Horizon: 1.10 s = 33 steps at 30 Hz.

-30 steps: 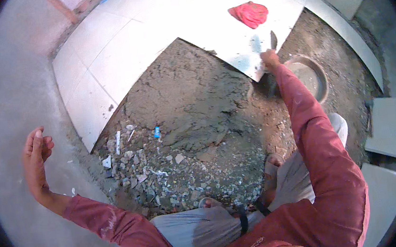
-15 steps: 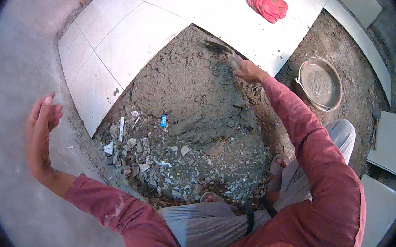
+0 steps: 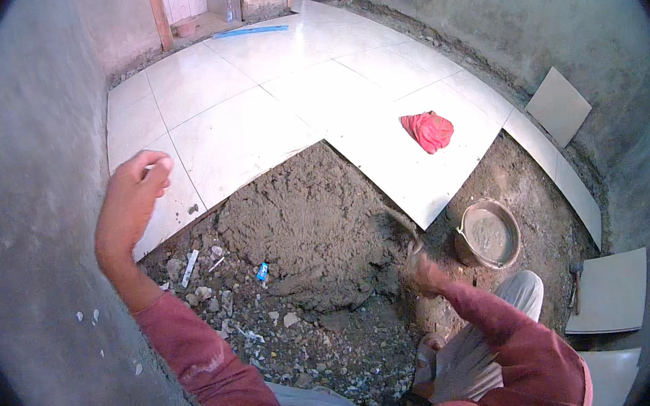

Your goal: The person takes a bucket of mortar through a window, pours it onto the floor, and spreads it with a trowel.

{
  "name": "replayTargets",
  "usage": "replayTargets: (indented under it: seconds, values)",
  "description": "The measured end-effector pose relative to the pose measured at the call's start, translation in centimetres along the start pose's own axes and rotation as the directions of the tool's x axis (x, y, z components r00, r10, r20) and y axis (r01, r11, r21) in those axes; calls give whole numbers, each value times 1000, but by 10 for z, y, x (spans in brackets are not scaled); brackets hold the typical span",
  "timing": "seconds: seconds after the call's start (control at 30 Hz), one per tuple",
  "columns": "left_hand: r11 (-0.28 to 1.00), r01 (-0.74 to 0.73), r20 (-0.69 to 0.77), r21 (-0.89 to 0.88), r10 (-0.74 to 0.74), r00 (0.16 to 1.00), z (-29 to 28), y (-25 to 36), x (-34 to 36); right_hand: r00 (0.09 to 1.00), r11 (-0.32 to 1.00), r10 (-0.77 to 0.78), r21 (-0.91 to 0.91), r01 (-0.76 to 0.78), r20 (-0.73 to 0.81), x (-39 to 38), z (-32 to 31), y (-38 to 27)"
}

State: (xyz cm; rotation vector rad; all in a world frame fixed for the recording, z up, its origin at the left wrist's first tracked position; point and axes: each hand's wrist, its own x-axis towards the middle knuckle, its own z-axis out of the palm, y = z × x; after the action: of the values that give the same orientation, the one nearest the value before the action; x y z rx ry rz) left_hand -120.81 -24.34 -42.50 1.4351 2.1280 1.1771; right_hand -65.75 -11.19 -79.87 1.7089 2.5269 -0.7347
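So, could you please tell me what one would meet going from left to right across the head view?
Left hand, white strip, small blue packet, right hand, bucket, pale tile leaning at the wall.

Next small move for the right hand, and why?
I'd probably draw the trowel lightly across the grey mortar: the right hand holds it, blurred, at the mortar's right side, near the corner of a white tile, and the mortar surface looks rough and uneven.
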Motion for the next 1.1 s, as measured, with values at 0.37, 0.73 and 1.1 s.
replayTargets:
  seconds: [0.37, 0.73, 1.1]
  values:
    - [978, 34, 278, 205, -91, 956, 42, -14, 12, 965, 805, -142, 593, -17, 220, -83, -220, -172]
    - [936, -315, 191, 156, 284, 940, 104, 43, 2, 927, 853, -325, 481, 202, 187, -70, -187, -150]
    - [960, 45, 543, 276, -194, 817, 176, 111, -28, 989, 806, -73, 577, 134, -127, -112, -240, -142]
